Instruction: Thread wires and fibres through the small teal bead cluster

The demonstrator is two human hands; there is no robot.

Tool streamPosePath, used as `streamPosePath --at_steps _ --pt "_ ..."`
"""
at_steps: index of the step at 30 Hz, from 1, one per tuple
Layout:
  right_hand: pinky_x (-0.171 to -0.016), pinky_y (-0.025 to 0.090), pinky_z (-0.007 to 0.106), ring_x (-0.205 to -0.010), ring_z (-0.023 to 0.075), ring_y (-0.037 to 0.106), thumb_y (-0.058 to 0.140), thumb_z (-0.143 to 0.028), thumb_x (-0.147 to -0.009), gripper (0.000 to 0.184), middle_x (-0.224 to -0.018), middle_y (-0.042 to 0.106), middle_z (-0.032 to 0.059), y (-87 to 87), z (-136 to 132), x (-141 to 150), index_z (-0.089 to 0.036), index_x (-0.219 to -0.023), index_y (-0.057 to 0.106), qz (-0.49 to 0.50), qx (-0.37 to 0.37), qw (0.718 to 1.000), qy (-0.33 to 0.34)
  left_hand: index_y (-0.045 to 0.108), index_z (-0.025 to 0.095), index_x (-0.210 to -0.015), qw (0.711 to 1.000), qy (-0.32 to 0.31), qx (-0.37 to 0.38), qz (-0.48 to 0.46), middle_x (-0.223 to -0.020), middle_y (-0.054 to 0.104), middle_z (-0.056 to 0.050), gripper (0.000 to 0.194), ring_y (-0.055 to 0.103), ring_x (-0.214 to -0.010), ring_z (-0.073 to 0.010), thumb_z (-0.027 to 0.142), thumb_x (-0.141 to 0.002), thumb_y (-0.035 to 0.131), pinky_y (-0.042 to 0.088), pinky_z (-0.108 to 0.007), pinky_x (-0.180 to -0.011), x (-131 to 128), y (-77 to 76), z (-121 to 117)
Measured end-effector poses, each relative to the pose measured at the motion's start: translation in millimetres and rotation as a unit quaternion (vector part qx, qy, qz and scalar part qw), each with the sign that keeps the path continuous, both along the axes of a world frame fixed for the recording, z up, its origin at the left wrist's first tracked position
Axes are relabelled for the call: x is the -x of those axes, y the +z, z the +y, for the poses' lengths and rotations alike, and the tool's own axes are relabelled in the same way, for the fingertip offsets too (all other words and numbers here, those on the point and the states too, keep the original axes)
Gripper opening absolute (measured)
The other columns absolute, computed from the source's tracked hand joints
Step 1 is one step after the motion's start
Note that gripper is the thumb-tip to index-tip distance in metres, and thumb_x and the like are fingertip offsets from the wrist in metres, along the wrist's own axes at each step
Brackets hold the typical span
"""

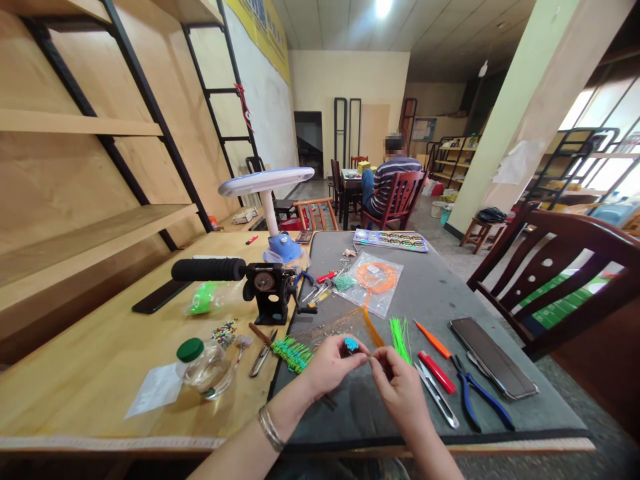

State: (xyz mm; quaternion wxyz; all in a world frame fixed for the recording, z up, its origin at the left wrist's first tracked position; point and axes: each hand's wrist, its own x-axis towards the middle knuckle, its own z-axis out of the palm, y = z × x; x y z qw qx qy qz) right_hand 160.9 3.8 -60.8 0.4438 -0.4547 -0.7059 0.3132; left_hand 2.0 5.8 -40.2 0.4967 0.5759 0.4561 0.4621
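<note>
My left hand [330, 367] is closed in a pinch on a small blue beaded piece [351, 344], held just above the grey mat [430, 293]. My right hand [400, 387] is also pinched, fingertips touching the left hand's at a thin wire too fine to see clearly. A bundle of green and blue beaded wires [293, 353] lies just left of my left hand. Bright green wire strands [399, 333] and orange wire strands [373, 328] lie just beyond my hands.
Blue-handled pliers [480, 393], a red-handled cutter [437, 372], metal snips [437, 395] and a phone [493, 357] lie at right. A black hand-crank tool [265, 287], a desk lamp [270, 193] and a green-capped jar [205, 367] stand left. A person [390, 177] sits far back.
</note>
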Motion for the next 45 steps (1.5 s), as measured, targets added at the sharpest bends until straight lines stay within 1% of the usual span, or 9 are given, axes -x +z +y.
streamPosePath --at_steps 6,9,12,16,22,30,37,41,45 --pt "-0.059 0.04 0.025 -0.065 0.0169 0.06 0.05 -0.032 -0.087 0.016 -0.072 0.064 0.0027 2.1 7.8 -19.0 -0.023 -0.081 0.061 -0.142 -0.126 0.982 -0.014 0.069 0.013 -0.076 0.989 0.027 -0.053 0.134 -0.07 0.065 -0.004 0.013 0.056 -0.067 -0.0163 0.024 -0.074 0.063 0.043 -0.026 -0.065 5.8 -1.3 1.9" --pt "-0.061 0.042 0.025 -0.068 0.0171 0.061 0.045 -0.033 -0.089 0.02 -0.075 0.065 0.0034 0.6 12.4 -30.9 -0.022 -0.082 0.061 -0.183 -0.15 0.971 -0.027 0.067 0.013 -0.073 0.986 0.055 -0.061 0.146 -0.067 0.064 -0.004 0.014 0.055 -0.064 -0.0154 0.025 -0.076 0.06 0.042 -0.025 -0.062 6.0 -2.4 0.8" --pt "-0.061 0.043 0.025 -0.068 0.0176 0.062 0.044 -0.037 -0.09 0.024 -0.075 0.066 0.004 -6.2 13.9 -35.3 -0.021 -0.081 0.059 -0.151 -0.098 0.983 -0.036 0.066 0.013 -0.071 0.989 0.07 -0.057 0.114 -0.065 0.062 -0.003 0.014 0.054 -0.063 -0.0147 0.025 -0.076 0.06 0.042 -0.024 -0.062 2.7 -5.2 -0.3" --pt "-0.054 0.044 0.025 -0.058 0.0169 0.058 0.045 -0.047 -0.087 0.03 -0.067 0.061 0.0021 -19.5 13.1 -25.9 -0.02 -0.079 0.057 -0.028 0.043 0.998 -0.032 0.065 0.014 -0.071 0.987 0.108 -0.068 0.098 -0.065 0.063 -0.003 0.015 0.055 -0.062 -0.0143 0.025 -0.077 0.059 0.042 -0.023 -0.06 -4.9 -10.0 -2.4" --pt "-0.037 0.032 0.021 -0.039 0.0101 0.047 0.054 -0.058 -0.075 0.039 -0.058 0.055 -0.0029 -25.2 10.9 -1.8 -0.019 -0.072 0.054 0.13 0.219 0.967 0.005 0.07 0.016 -0.073 0.973 0.106 -0.139 0.148 -0.072 0.069 -0.004 0.01 0.06 -0.069 -0.0158 0.02 -0.077 0.062 0.043 -0.023 -0.064 -13.9 -8.8 -8.3" --pt "-0.033 0.03 0.018 -0.035 0.0069 0.046 0.062 -0.059 -0.064 0.043 -0.055 0.058 -0.003 -13.1 7.4 -0.2 -0.017 -0.067 0.055 0.183 0.291 0.938 0.03 0.072 0.019 -0.079 0.954 0.047 -0.203 0.217 -0.079 0.071 -0.005 0.015 0.063 -0.076 -0.0169 0.013 -0.079 0.058 0.045 -0.024 -0.069 -7.0 -13.1 -8.0" --pt "-0.032 0.031 0.017 -0.031 0.0059 0.043 0.058 -0.057 -0.066 0.041 -0.05 0.057 -0.0029 -8.8 6.4 0.5 -0.017 -0.062 0.055 0.162 0.294 0.941 0.037 0.067 0.019 -0.082 0.902 -0.004 -0.234 0.362 -0.082 0.065 -0.006 0.022 0.06 -0.076 -0.0188 0.006 -0.075 0.05 0.041 -0.026 -0.067 -4.3 -13.0 -11.7" --pt "-0.032 0.033 0.018 -0.035 0.0086 0.051 0.059 -0.057 -0.065 0.042 -0.058 0.062 0.0002 -7.4 5.7 -3.5 -0.015 -0.069 0.059 0.166 0.306 0.936 0.051 0.065 0.017 -0.08 0.934 0.011 -0.198 0.298 -0.08 0.064 -0.006 0.016 0.057 -0.075 -0.0177 0.008 -0.075 0.052 0.04 -0.025 -0.067 -6.4 -16.3 -7.5" --pt "-0.034 0.035 0.018 -0.039 0.0091 0.052 0.059 -0.054 -0.069 0.04 -0.062 0.063 0.0007 -9.6 6.2 -8.3 -0.015 -0.078 0.06 0.151 0.265 0.952 0.025 0.061 0.014 -0.072 0.989 0.044 -0.066 0.123 -0.067 0.06 -0.002 0.015 0.053 -0.064 -0.0142 0.024 -0.081 0.053 0.04 -0.024 -0.061 -9.5 -25.2 0.9"
